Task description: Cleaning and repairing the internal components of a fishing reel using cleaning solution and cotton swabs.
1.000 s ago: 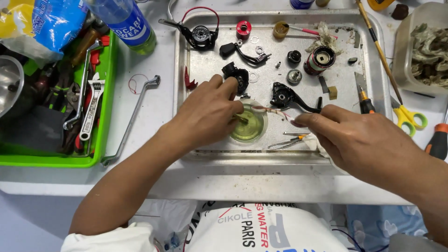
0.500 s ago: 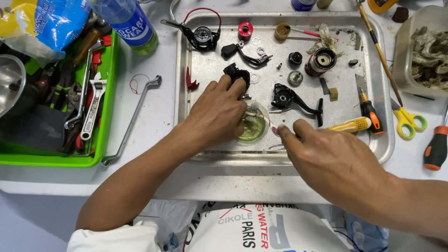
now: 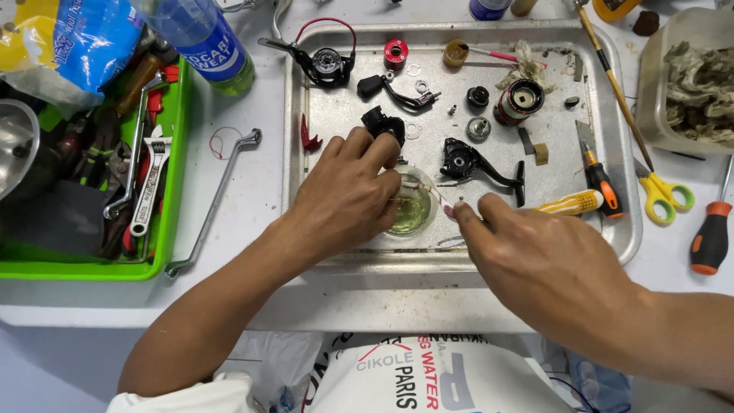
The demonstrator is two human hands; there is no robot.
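Observation:
My left hand rests on the metal tray, its fingertips pinched on a small metal part at the rim of a small clear dish of greenish liquid. Just right of the dish, my right hand pinches a thin stick with a pink end, which points into the dish. A black reel handle lies just behind the dish. A small black part sits past my left fingertips.
The tray also holds a red spool, gears, a yellow-handled screwdriver and an orange-and-black tool. A green bin of wrenches, a blue bottle and a bent wrench lie left. Yellow scissors, an orange screwdriver and a clear tub lie right.
My right hand has moved left from the tray's right side to the dish and now pinches the thin stick. The yellow-handled screwdriver lies uncovered. My left hand stays at the dish.

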